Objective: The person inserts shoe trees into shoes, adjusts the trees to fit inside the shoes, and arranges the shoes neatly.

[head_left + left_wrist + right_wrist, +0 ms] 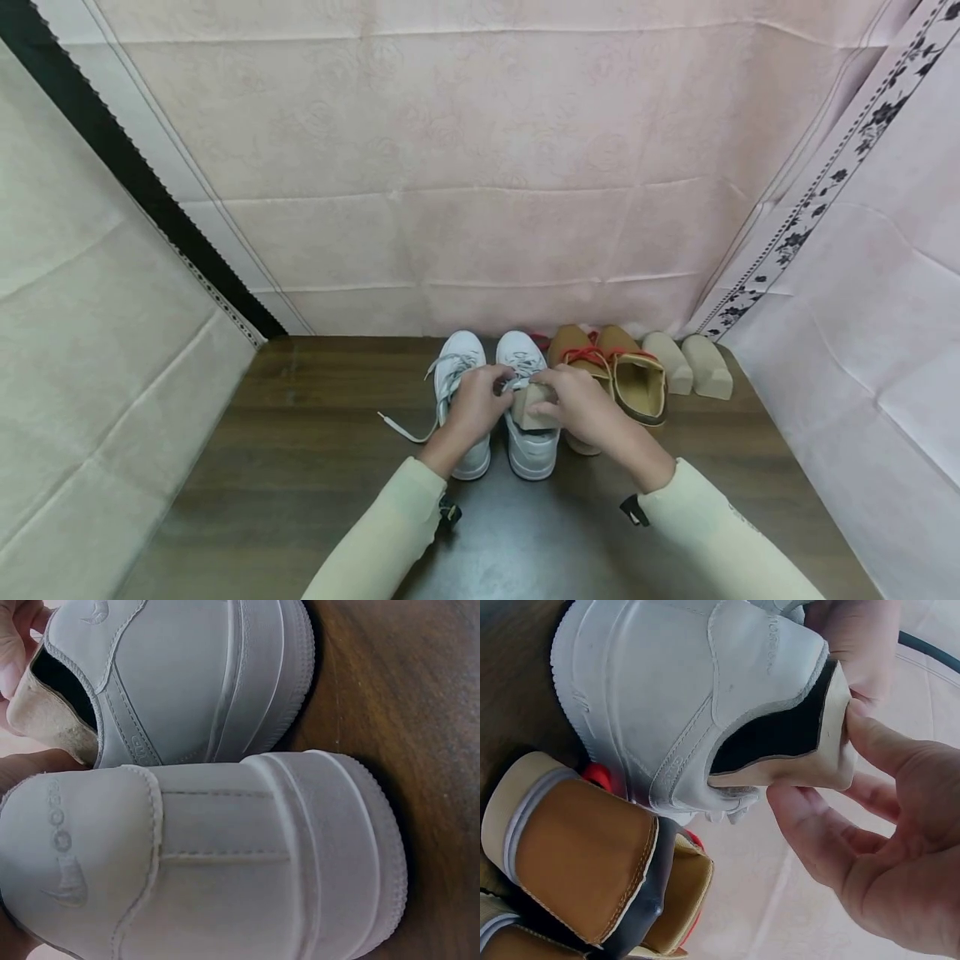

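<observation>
Two white lace-up sneakers stand side by side with their toes toward the wall: a left sneaker [472, 462] and a right sneaker [532, 454]. A beige shoe insert [780, 772] sits partly inside the right sneaker's opening, its squared end sticking out. My right hand [581, 400] pinches that end between thumb and fingers. From the other side, my left hand [474, 404] pinches the right sneaker at its tongue and laces. Its fingertips are partly hidden in the left wrist view. A loose white lace [408, 433] trails from the left sneaker onto the floor.
Brown shoes [639, 387] with red laces stand just right of the sneakers. Beyond them lie two more beige inserts [708, 367]. A cloth-covered wall [480, 167] rises behind the row, and the wooden floor [315, 467] extends to the left.
</observation>
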Available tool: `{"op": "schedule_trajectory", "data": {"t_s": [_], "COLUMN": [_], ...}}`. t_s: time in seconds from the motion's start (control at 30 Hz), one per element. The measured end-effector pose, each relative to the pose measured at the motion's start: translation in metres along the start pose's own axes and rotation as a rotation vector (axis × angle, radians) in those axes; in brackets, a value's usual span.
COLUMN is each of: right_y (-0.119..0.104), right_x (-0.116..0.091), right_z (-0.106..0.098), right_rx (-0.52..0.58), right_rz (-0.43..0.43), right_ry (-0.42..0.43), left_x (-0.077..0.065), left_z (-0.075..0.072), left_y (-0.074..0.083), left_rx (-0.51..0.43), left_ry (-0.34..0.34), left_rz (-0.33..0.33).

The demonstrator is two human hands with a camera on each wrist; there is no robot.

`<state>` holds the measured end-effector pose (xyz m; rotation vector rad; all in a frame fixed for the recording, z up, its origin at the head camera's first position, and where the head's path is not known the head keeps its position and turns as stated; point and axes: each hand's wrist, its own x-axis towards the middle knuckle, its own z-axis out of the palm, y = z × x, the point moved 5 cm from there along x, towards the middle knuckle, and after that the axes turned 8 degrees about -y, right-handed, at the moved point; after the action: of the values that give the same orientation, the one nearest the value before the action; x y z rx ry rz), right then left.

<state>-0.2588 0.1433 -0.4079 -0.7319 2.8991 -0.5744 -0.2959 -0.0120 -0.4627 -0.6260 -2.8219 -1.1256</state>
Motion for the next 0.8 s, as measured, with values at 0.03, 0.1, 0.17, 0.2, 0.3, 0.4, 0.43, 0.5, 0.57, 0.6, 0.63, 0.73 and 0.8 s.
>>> {"op": "schedule_trajectory", "data": {"t_s": [0.03,0.1,0.17,0.2,0.3,0.4,0.43,0.5,0.57,0.6,0.63,0.73,0.8], "right_y": [0.000,-0.001,-0.002,-0.002,-0.002,-0.001,-0.001,-0.001,0.000,0.001,0.001,0.001,0.001], "right_x": [0.000,0.000,0.001,0.001,0.003,0.005,0.006,0.007,0.008,0.008,0.008,0.007,0.006], "right_z": [0.000,0.001,0.002,0.003,0.006,0.010,0.011,0.013,0.017,0.018,0.019,0.022,0.024], "right_rx": [0.005,-0.001,-0.013,-0.017,-0.029,-0.024,-0.025,-0.028,-0.037,-0.043,-0.051,-0.068,-0.092], "right_rz": [-0.002,-0.011,-0.008,-0.005,0.001,0.003,0.002,0.002,0.007,0.011,0.014,0.012,-0.002], "right_ry": [0.001,0.009,0.017,0.020,0.031,0.050,0.056,0.064,0.065,0.064,0.064,0.083,0.107], "left_x": [0.000,0.000,0.000,0.000,-0.001,-0.001,0.000,0.000,0.000,0.000,0.000,0.000,0.000], "left_z": [0.000,0.000,0.000,0.000,0.001,0.002,0.002,0.002,0.003,0.002,0.002,0.002,0.003], "left_y": [0.000,0.000,0.000,0.000,-0.001,-0.002,-0.002,-0.002,-0.002,-0.002,-0.002,-0.001,0.000], "left_rx": [0.000,-0.003,-0.004,-0.004,-0.006,-0.006,-0.008,-0.018,-0.020,-0.021,-0.022,-0.020,-0.020], "left_ry": [0.002,0.003,0.001,0.002,0.003,0.002,0.000,-0.005,-0.013,-0.016,-0.018,-0.017,-0.015], "left_rz": [0.002,0.001,0.004,0.004,0.006,0.006,0.004,-0.003,-0.009,-0.010,-0.012,-0.009,-0.009]}}
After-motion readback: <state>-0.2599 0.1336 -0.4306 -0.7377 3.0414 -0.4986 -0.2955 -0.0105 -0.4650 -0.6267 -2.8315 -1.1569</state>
